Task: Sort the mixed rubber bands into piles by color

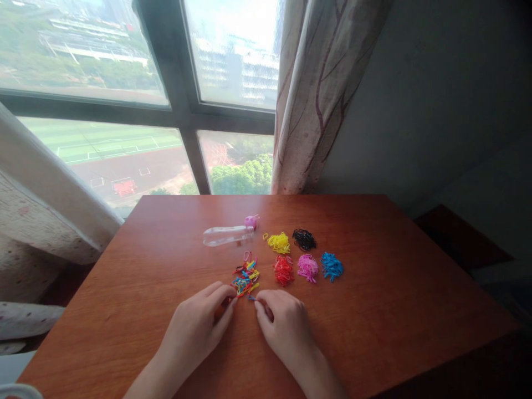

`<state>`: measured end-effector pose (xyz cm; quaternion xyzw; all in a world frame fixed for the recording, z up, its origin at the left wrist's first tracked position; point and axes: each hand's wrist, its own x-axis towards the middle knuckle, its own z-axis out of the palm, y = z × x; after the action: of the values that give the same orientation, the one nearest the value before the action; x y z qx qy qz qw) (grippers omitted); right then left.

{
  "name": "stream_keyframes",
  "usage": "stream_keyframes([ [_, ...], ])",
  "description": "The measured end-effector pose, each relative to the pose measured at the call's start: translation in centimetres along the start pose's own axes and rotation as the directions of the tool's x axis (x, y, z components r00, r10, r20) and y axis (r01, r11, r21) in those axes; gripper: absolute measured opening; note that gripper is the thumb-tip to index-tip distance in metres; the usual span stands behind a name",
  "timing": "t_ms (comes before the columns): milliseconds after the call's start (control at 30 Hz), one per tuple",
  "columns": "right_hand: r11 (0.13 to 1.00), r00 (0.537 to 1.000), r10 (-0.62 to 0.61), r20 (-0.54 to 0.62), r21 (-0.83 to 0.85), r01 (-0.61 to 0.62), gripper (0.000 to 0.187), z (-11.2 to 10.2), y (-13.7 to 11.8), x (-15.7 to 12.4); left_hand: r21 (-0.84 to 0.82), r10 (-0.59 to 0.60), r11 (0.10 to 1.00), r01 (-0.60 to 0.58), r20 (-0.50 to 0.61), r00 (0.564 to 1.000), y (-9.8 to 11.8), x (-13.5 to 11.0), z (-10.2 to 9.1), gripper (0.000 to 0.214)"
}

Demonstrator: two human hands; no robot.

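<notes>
A mixed pile of small coloured rubber bands lies on the wooden table. My left hand rests just below it, fingers curled, fingertips touching the pile's lower edge. My right hand pinches a small blue band at the pile's lower right. Sorted heaps lie to the right: yellow, black, red, pink and blue.
A clear plastic bottle lies on its side behind the mixed pile, a pink cap at its mouth. A window and curtains stand behind the table. The grey wall is on the right.
</notes>
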<state>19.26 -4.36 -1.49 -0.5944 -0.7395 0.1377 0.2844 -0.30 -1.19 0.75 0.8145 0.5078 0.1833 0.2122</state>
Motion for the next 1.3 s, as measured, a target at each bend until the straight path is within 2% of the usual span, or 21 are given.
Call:
stream_keyframes([
  [133, 0.996, 0.994, 0.063, -0.084, 0.061, -0.058, 0.016, -2.1, 1.8, -1.2, 0.016, 0.001, 1.000, -0.001, 0.022, 1.000, 0.0, 0.0, 0.0, 0.019],
  [233, 0.990, 0.976, 0.132, -0.176, 0.080, -0.119, 0.021, -4.7, 5.2, -1.9, 0.018, 0.001, 1.000, -0.002, 0.048, 0.999, 0.1, 0.1, 0.0, 0.019],
  [333, 0.970, 0.914, 0.226, -0.338, -0.003, -0.241, 0.027, -7.4, 9.7, -2.3, 0.015, -0.003, 1.000, 0.002, 0.072, 0.997, 0.3, 0.1, -0.1, 0.020],
  [400, 0.954, 0.879, 0.244, -0.410, -0.063, -0.294, 0.033, -8.6, 12.5, -2.5, 0.017, -0.007, 1.000, 0.005, 0.087, 0.996, 0.3, 0.2, 0.0, 0.020],
  [467, 0.940, 0.871, 0.255, -0.419, -0.104, -0.325, 0.037, -9.2, 14.4, -2.6, 0.019, -0.007, 1.000, 0.005, 0.094, 0.996, 0.2, 0.2, 0.1, 0.019],
  [567, 0.937, 0.879, 0.257, -0.402, -0.120, -0.329, 0.039, -9.1, 15.4, -2.5, 0.018, 0.002, 1.000, -0.004, 0.101, 0.995, 0.1, 0.2, 0.3, 0.019],
  [733, 0.949, 0.906, 0.215, -0.366, -0.140, -0.282, 0.037, -8.4, 14.9, -2.2, 0.014, 0.015, 1.000, -0.016, 0.095, 0.995, 0.1, 0.2, 0.3, 0.019],
  [867, 0.958, 0.905, 0.170, -0.391, -0.148, -0.244, 0.032, -8.4, 14.2, -2.0, 0.011, 0.019, 1.000, -0.020, 0.084, 0.996, 0.0, 0.1, 0.3, 0.020],
  [1033, 0.978, 0.901, 0.133, -0.414, -0.094, -0.188, 0.026, -8.2, 11.6, -1.4, 0.020, 0.008, 1.000, -0.009, 0.053, 0.999, -0.1, 0.1, 0.3, 0.018],
  [1100, 0.985, 0.914, 0.133, -0.384, -0.050, -0.164, 0.022, -7.6, 10.0, -1.1, 0.016, 0.007, 1.000, -0.007, 0.035, 0.999, -0.1, 0.1, 0.2, 0.018],
  [1300, 0.995, 0.983, 0.053, -0.178, 0.098, -0.036, 0.015, -3.9, 5.1, -0.4, 0.004, 0.002, 1.000, -0.002, 0.004, 1.000, -0.2, 0.2, 0.4, 0.018],
])
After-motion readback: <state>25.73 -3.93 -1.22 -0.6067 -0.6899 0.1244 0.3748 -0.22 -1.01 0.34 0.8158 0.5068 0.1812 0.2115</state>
